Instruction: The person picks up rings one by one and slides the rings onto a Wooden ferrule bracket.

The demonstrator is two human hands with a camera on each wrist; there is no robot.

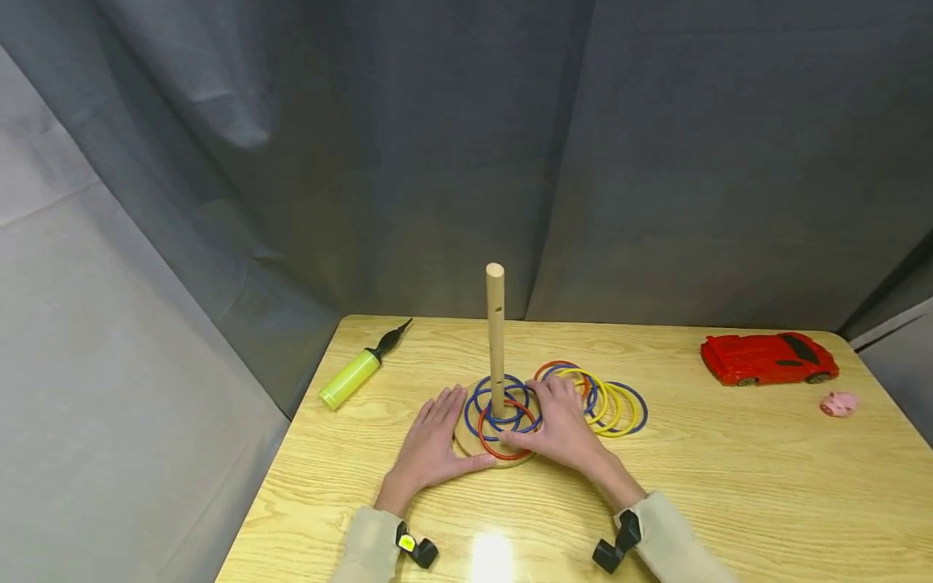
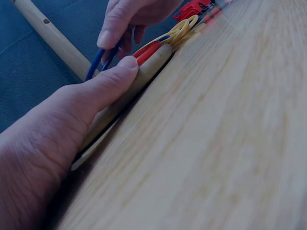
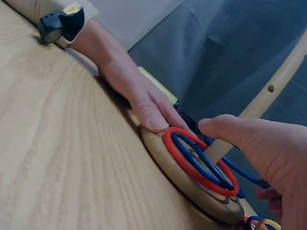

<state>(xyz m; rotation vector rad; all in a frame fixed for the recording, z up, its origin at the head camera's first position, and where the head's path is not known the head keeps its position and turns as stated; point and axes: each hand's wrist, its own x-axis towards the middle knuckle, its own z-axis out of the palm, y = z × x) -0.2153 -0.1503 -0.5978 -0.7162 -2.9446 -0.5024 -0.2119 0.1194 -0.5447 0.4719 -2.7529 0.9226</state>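
Note:
A round wooden base (image 3: 165,153) carries an upright wooden post (image 1: 496,340) with small holes in it. Around the post's foot lie a red ring (image 1: 503,457) and several blue rings. My left hand (image 1: 432,445) rests against the base's left side, its fingers straight and its thumb along the near rim. On the other side, my right hand (image 1: 561,425) pinches a blue ring (image 2: 93,64) between thumb and fingers, tilted up beside the post. In the right wrist view the hand hides part of that ring.
Right of the base, red, blue and yellow rings (image 1: 606,405) lie overlapping. A yellow-green hand pump (image 1: 351,379) with a black nozzle is at the back left. A red toy car (image 1: 765,360) and a small pink pig head (image 1: 840,404) sit far right. Grey curtain hangs behind the table.

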